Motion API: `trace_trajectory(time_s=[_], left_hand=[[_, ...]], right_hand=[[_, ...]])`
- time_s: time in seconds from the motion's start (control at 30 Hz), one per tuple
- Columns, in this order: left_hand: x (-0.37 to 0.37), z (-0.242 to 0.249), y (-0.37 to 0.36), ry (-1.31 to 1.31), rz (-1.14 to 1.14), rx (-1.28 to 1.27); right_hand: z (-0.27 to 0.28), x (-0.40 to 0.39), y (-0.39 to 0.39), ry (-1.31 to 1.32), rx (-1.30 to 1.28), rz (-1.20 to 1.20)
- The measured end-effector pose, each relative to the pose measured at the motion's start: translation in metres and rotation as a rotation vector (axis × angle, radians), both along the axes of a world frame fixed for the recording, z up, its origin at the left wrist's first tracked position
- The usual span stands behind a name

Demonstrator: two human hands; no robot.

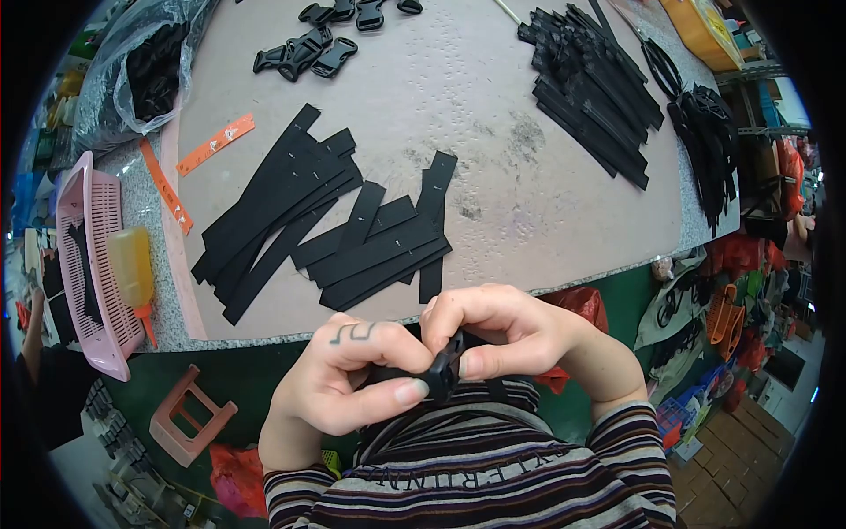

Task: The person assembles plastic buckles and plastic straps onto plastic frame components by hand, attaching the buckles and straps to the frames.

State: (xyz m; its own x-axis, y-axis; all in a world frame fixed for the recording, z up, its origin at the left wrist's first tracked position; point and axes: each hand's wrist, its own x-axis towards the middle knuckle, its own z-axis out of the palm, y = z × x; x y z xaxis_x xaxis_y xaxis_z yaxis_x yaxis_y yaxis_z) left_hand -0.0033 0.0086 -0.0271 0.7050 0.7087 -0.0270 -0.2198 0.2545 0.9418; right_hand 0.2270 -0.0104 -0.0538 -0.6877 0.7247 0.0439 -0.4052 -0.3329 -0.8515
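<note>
Close to my body, just off the table's front edge, both hands are closed on a black plastic buckle (pixel 443 370). My left hand (pixel 357 370) pinches it between thumb and bent index finger. From the other side, my right hand (pixel 502 331) grips it with thumb and fingers; a dark strap seems to run by it, partly hidden by the fingers. Just beyond my hands lie black strap pieces (pixel 379 256) with small white marks, and another overlapping pile of black straps (pixel 282 194) to their left. Several black side-release buckles (pixel 304 53) lie at the far left.
A bundle of black straps (pixel 595 97) lies far right, with scissors (pixel 661 66) beside it. On the left are orange strips (pixel 216 144), a pink basket (pixel 110 264), a yellow glue bottle (pixel 130 264) and a clear plastic bag (pixel 110 110). A pink stool (pixel 189 419) stands below.
</note>
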Motion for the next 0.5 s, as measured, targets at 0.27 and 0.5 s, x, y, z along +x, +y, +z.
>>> trace_trajectory(time_s=[0.27, 0.5], left_hand=[[0.000, 0.017, 0.009, 0.161, -0.039, 0.079], [-0.002, 0.028, 0.000, 0.312, 0.032, 0.085]], right_hand=[[-0.001, 0.004, 0.005, -0.060, 0.135, 0.022], [0.003, 0.008, 0.006, -0.098, 0.114, -0.003]])
